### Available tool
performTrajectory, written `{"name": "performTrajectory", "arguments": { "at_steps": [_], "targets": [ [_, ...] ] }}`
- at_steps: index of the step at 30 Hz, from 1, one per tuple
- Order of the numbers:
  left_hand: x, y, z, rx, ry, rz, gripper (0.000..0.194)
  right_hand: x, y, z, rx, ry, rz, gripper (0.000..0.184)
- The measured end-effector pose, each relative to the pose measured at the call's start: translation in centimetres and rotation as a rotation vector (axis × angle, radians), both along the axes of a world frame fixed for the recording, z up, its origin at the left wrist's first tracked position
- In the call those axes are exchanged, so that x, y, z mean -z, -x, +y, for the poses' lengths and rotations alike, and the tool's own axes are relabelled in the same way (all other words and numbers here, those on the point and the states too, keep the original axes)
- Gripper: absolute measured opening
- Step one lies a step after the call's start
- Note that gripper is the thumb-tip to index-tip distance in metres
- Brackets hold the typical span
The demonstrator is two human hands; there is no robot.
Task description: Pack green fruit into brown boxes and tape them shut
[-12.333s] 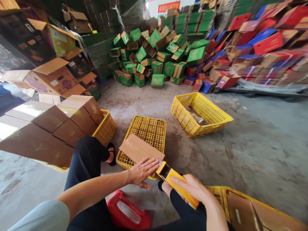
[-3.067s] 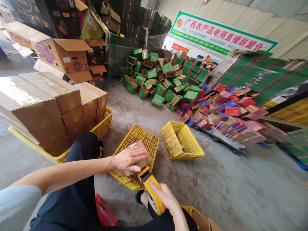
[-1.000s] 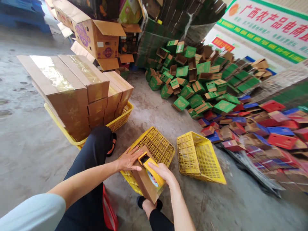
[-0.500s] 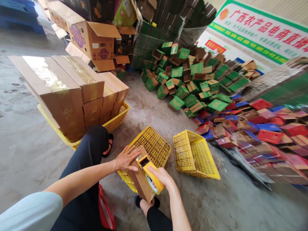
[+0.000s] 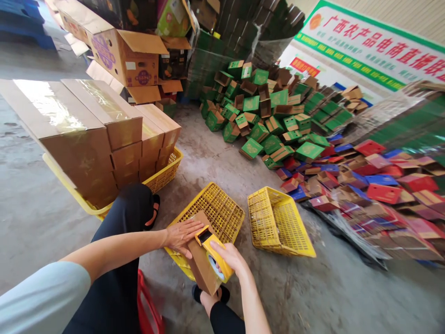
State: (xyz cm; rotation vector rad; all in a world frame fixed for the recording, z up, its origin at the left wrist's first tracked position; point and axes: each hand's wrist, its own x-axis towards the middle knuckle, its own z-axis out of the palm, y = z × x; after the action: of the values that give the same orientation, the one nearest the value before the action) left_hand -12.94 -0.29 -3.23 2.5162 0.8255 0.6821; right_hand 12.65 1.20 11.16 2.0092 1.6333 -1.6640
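A narrow brown cardboard box (image 5: 204, 271) rests on an upturned yellow plastic crate (image 5: 222, 208) between my feet. My left hand (image 5: 182, 235) lies flat on the box's far end, fingers stretched out. Wrapped around the body of a yellow tape dispenser (image 5: 216, 250) is my right hand (image 5: 229, 257). The dispenser's dark front end touches or hovers just over the box, close to my left fingertips; I cannot tell which. A white-cored tape roll shows at its lower side. My right fingertips are partly hidden behind the dispenser.
At left, a yellow crate (image 5: 165, 174) holds taped cardboard boxes (image 5: 83, 153). Another yellow crate (image 5: 278, 222) lies on its side to the right. Behind are heaps of green cartons (image 5: 252, 147) and red and blue cartons (image 5: 382, 192). A red bag (image 5: 149, 306) sits beside my leg.
The view has shifted slightly, moving the surroundings left. My left hand still presses the box and my right still holds the tape dispenser, its front end a little nearer the left fingertips.
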Motion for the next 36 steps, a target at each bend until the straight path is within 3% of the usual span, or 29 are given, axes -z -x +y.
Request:
{"name": "performTrajectory", "arguments": {
  "at_steps": [11,24,36],
  "targets": [
    [-0.4,0.0,0.0,-0.002,0.096,0.044,0.111,-1.4,-1.3,-0.9,0.015,0.037,-0.024,0.044],
    [-0.5,-2.3,-0.7,0.046,0.058,0.019,0.114,-0.6,-1.5,-1.6,0.042,-0.020,-0.031,0.047],
    [-0.3,-2.1,-0.2,0.049,0.060,0.039,0.112,-1.0,-2.4,-1.7,0.014,0.036,0.011,0.043]
  ]
}}
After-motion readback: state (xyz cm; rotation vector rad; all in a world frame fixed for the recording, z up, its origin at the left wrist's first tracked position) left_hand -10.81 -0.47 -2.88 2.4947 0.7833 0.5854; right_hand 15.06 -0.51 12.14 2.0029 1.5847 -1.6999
